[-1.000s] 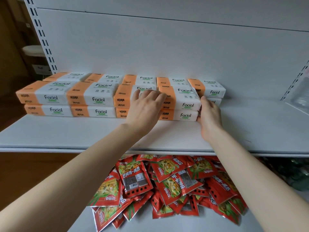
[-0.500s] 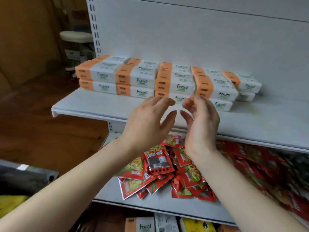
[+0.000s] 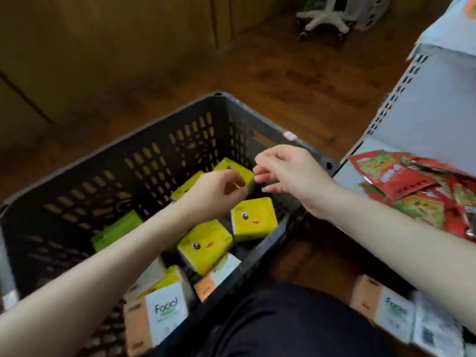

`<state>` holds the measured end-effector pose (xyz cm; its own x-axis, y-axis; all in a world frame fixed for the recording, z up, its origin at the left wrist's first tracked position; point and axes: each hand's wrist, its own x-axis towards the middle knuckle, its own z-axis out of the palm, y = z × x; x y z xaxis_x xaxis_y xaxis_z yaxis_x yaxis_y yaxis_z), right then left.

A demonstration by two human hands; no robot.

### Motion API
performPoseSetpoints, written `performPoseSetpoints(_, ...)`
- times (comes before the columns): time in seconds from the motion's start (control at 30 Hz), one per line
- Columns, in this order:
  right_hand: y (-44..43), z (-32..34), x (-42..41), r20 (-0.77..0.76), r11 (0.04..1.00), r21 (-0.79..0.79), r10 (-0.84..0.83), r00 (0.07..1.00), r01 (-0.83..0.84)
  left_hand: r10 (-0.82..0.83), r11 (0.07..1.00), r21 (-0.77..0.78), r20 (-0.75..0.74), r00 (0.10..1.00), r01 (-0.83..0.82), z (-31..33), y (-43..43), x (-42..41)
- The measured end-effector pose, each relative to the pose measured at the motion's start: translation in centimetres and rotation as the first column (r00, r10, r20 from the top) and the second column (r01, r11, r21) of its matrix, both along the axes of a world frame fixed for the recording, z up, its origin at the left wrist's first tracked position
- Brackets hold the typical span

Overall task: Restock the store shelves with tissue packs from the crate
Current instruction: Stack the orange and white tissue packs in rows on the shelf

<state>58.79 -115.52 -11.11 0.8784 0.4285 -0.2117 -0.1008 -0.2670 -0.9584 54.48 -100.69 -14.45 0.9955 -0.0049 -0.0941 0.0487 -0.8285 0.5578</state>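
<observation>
A dark slotted crate [image 3: 164, 119] stands on the floor below me, with several tissue packs loose inside. Among them are yellow packs with a cartoon face [image 3: 253, 221], a green pack [image 3: 116, 230] and orange-and-white "Facial" packs [image 3: 159, 315]. My left hand [image 3: 213, 191] hovers inside the crate, fingers loosely curled over the near corner of the far yellow pack [image 3: 231, 166]; I see no grip on it. My right hand [image 3: 288, 171] hangs above the crate's right side, fingers relaxed and empty.
The white store shelf [image 3: 425, 99] rises at the right, with red snack bags [image 3: 401, 176] piled on a lower board. More Facial packs [image 3: 383, 307] lie on the bottom level. My dark-trousered knee [image 3: 296, 323] is against the crate. A chair base [image 3: 324, 19] stands on the wooden floor.
My hands left the stacked Facial packs on the shelf and drew back. My view swung down and left to the crate, and both hands now hover over it.
</observation>
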Motion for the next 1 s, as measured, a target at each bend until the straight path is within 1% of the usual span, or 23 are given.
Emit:
performPoseSetpoints(0.03, 1.4, -1.2, 0.0, 0.0, 0.99, -0.11, 0.09, 0.996, -0.09, -0.016, 0.999, 0.044, -0.102, 0.995, 0.021, -1.5, 1.3, -0.3)
performPoseSetpoints(0.07, 2.6, -2.5, 0.0, -0.006, 0.958, -0.222, 0.182, 0.983, -0.179, -0.04, 0.995, 0.08, -0.198, 0.979, 0.056, -2.9, 2.4, -0.5)
performPoseSetpoints(0.1, 3.7, -3.9, -0.1, -0.022, 0.903, -0.334, 0.279, 0.96, -0.27, -0.067, 0.99, 0.099, -0.291, 0.954, 0.099, -4.1, 3.2, -0.8)
performPoseSetpoints(0.13, 4.8, -5.3, -0.1, -0.048, 0.819, -0.446, 0.38, 0.924, -0.36, -0.097, 0.984, 0.105, -0.384, 0.918, 0.147, -5.3, 3.9, -1.1)
performPoseSetpoints(0.2, 6.7, -7.7, -0.2, -0.16, 0.58, -0.632, 0.551, 0.819, -0.513, -0.164, 0.953, 0.129, -0.543, 0.824, 0.275, -7.7, 4.6, -1.7)
performPoseSetpoints(0.23, 7.6, -8.7, -0.2, -0.223, 0.457, -0.69, 0.603, 0.766, -0.561, -0.196, 0.929, 0.139, -0.602, 0.774, 0.343, -8.9, 4.8, -2.1)
performPoseSetpoints(0.3, 8.7, -10.1, -0.2, -0.322, 0.247, -0.751, 0.673, 0.666, -0.613, -0.249, 0.887, 0.128, -0.675, 0.695, 0.443, -11.4, 4.6, -2.9)
performPoseSetpoints(0.4, 9.3, -11.2, -0.2, -0.487, -0.01, -0.752, 0.683, 0.544, -0.659, -0.312, 0.859, 0.068, -0.715, 0.626, 0.507, -13.7, 3.3, -3.8)
performPoseSetpoints(0.47, 9.2, -11.6, -0.2, -0.568, -0.13, -0.729, 0.663, 0.488, -0.672, -0.349, 0.859, 0.033, -0.694, 0.63, 0.512, -14.3, 2.2, -3.8)
performPoseSetpoints(0.5, 9.2, -11.6, -0.2, -0.591, -0.168, -0.72, 0.657, 0.469, -0.673, -0.361, 0.861, 0.028, -0.67, 0.648, 0.508, -14.4, 1.8, -3.7)
performPoseSetpoints(0.57, 9.3, -11.5, -0.2, -0.606, -0.186, -0.71, 0.651, 0.456, -0.679, -0.362, 0.862, 0.039, -0.649, 0.669, 0.505, -14.7, 1.4, -3.4)
performPoseSetpoints(0.67, 9.2, -11.1, -0.1, -0.593, -0.139, -0.716, 0.638, 0.491, -0.684, -0.366, 0.823, 0.084, -0.678, 0.638, 0.562, -14.4, 1.0, -3.1)
performPoseSetpoints(0.73, 9.0, -10.8, 0.0, -0.569, -0.082, -0.727, 0.628, 0.531, -0.681, -0.36, 0.794, 0.114, -0.703, 0.614, 0.597, -13.8, 0.8, -2.7)
performPoseSetpoints(0.8, 8.9, -10.5, 0.0, -0.544, 0.006, -0.731, 0.597, 0.589, -0.682, -0.354, 0.782, 0.108, -0.734, 0.58, 0.613, -13.1, 1.3, -2.2)
performPoseSetpoints(0.83, 8.8, -10.4, 0.0, -0.534, 0.051, -0.734, 0.573, 0.622, -0.677, -0.345, 0.797, 0.084, -0.749, 0.565, 0.598, -12.6, 1.7, -1.8)
performPoseSetpoints(0.9, 8.7, -10.0, 0.1, -0.515, 0.133, -0.741, 0.516, 0.684, -0.658, -0.327, 0.876, -0.024, -0.763, 0.558, 0.481, -11.6, 2.5, -1.0)
performPoseSetpoints(0.93, 8.5, -9.7, 0.3, -0.491, 0.201, -0.744, 0.483, 0.725, -0.638, -0.324, 0.911, -0.079, -0.745, 0.583, 0.404, -10.8, 2.9, -0.6)
performPoseSetpoints(1.0, 8.1, -8.9, 1.2, -0.435, 0.393, -0.725, 0.375, 0.819, -0.565, -0.307, 0.946, -0.131, -0.652, 0.693, 0.295, -8.7, 3.3, 0.4)
